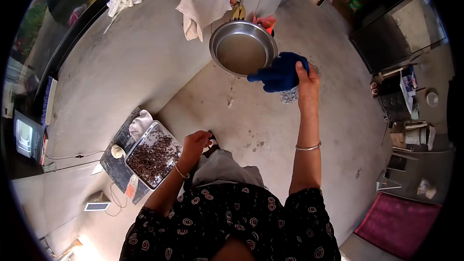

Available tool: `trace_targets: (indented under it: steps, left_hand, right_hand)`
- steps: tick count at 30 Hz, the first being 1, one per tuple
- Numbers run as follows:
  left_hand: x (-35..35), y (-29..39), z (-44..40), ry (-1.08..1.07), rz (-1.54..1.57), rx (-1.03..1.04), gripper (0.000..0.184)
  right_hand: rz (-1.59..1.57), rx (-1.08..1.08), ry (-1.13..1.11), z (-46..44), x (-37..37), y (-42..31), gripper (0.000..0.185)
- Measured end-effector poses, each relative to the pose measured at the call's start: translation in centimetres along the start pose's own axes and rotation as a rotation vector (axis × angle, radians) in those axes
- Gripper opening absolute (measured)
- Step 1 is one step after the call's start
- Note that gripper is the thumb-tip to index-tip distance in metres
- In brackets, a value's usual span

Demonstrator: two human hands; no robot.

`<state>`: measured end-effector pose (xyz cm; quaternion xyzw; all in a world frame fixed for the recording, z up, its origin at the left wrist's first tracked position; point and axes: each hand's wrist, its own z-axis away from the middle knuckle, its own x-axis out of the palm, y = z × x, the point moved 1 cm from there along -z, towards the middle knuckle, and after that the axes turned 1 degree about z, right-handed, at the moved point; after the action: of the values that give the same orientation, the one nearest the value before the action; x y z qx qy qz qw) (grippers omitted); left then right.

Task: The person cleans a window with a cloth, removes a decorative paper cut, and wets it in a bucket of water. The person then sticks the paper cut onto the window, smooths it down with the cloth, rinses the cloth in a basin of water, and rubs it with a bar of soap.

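Observation:
A dark blue glove [285, 73] hangs from my right hand [309, 83], pinched between thumb and fingers. Its finger-like ends point left, close to the rim of a steel basin [216, 35] that holds cloudy water. My left hand [195, 145] is held low before my body with its fingers curled in, and nothing shows in it. Just left of that hand lies a metal tray [140, 176] spread with small dark brown bits. A pale cloth [141, 123] rests at the tray's upper corner.
Towels [205, 7] hang above the basin. A grey speckled piece [290, 95] is on the floor [261, 121] below the glove. The tray sits on a dark board [116, 164], beside a small round pale object [117, 151]. Along the right side stand shelves and a magenta cloth [396, 224].

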<state>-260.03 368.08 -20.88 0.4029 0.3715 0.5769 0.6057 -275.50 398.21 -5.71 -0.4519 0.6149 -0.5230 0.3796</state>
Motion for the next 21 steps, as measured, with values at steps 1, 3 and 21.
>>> trace_targets:
  steps: [1, 3, 21]
  left_hand:
    - [0.0, 0.8, -1.2, 0.016, 0.05, 0.044, 0.019]
    - [-0.3, 2.5, -3.6, -0.006, 0.008, 0.02, 0.019]
    - [8.9, 11.1, -20.5, 0.187, 0.252, -0.169, 0.052]
  right_hand:
    - [-0.014, -0.002, 0.005, -2.2, 0.7, 0.3, 0.026]
    - [0.145, -0.031, -0.006, -6.5, 1.2, 2.9, 0.03]
    - [0.702, 0.121, -0.548, -18.6, 2.1, 27.0, 0.066]
